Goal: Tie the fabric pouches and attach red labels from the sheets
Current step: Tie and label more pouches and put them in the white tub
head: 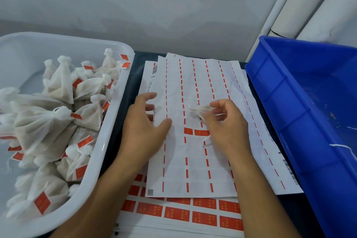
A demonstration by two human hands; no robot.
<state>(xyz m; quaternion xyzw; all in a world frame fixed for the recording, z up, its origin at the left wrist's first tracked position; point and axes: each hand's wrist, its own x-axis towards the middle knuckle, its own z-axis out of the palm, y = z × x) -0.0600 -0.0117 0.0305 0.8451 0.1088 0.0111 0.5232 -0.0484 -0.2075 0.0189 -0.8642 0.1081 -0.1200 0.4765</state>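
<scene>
Pale wall [154, 2] rises behind a dark bench [133, 75], with white pipes [301, 6] running up the right corner. On the bench lies a stack of label sheets [193, 160]; the top one is mostly peeled, with two red labels [196, 132] left near its middle, and a fuller sheet [193, 212] of red labels shows from under its near edge. The left hand [144, 127] rests on the top sheet's left edge, its grip wide with fingers loosely spread, and a thin red strip shows by the fingertips. The right hand [225, 123] pinches the gathered neck of a small fabric pouch [200, 111] over the sheet, its white string [206, 139] trailing beneath. A white tub [116, 121] at left holds tied, labelled pouches [48, 121]. A blue crate [289, 102] stands at right, touching the sheets.
</scene>
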